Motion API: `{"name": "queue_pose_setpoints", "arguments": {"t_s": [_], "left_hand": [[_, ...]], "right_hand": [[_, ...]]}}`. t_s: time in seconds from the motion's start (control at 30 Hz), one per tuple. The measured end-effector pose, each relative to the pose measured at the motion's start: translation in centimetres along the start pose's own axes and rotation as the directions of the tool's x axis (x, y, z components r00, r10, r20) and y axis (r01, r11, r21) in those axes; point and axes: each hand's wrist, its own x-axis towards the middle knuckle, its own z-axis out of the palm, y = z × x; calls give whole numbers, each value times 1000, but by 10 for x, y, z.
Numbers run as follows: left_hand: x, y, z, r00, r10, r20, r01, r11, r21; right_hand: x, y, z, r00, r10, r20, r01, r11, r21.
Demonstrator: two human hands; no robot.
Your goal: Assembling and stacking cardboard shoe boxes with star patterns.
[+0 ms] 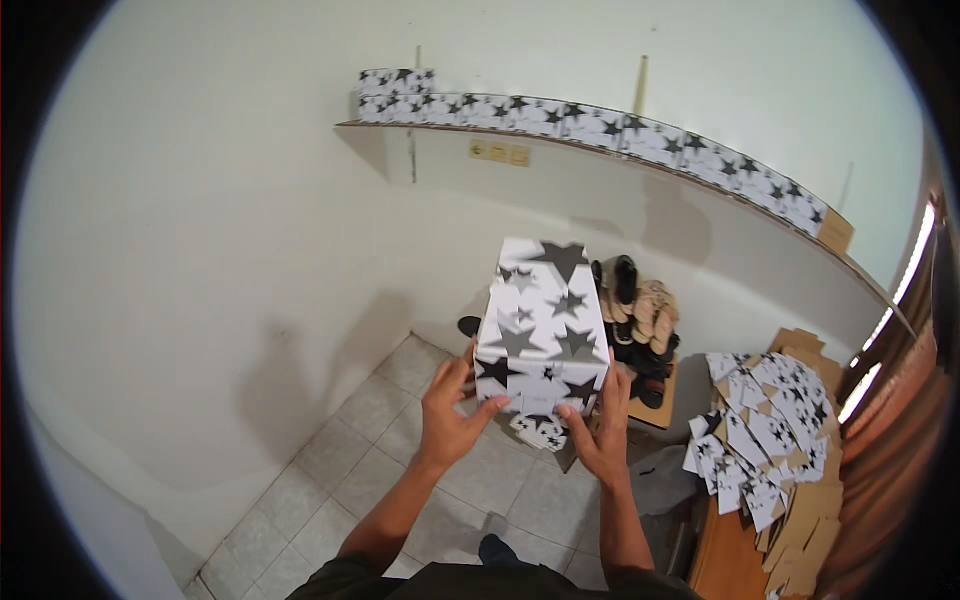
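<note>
Box (541,325), white with black stars, is held in the air above a grey tiled floor (370,440), gripped at its near end by the left hand (450,410) and right hand (600,425), fingers closed on its lower corners. Matching boxes line a shelf (600,125) along the cream wall; flattened blanks (760,430) heap at right, shoes (640,320) behind.

Box (542,325) between hands, shoes (640,320) behind.
</note>
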Motion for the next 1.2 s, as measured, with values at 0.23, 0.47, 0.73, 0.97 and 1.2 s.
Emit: {"name": "queue_pose_setpoints", "arguments": {"t_s": [0.23, 0.47, 0.73, 0.97, 1.2], "left_hand": [[115, -5, -63, 949, 267, -165, -226, 946, 234], [223, 0, -112, 851, 405, -335, -287, 892, 350], [342, -5, -139, 617, 700, -360, -613, 714, 338], [441, -37, -194, 539, 818, -201, -546, 521, 656], [522, -62, -260, 592, 792, -146, -641, 573, 511]], "right_hand": [[140, -3, 82, 987, -163, 1, 161, 978, 133], [268, 7, 169, 914, -383, -131, 404, 876, 262], [390, -1, 234, 714, -568, -409, 665, 732, 145], [466, -5, 292, 606, -685, -404, 663, 716, -219], [517, -10, 363, 636, -666, -390, 608, 744, -279]]}}
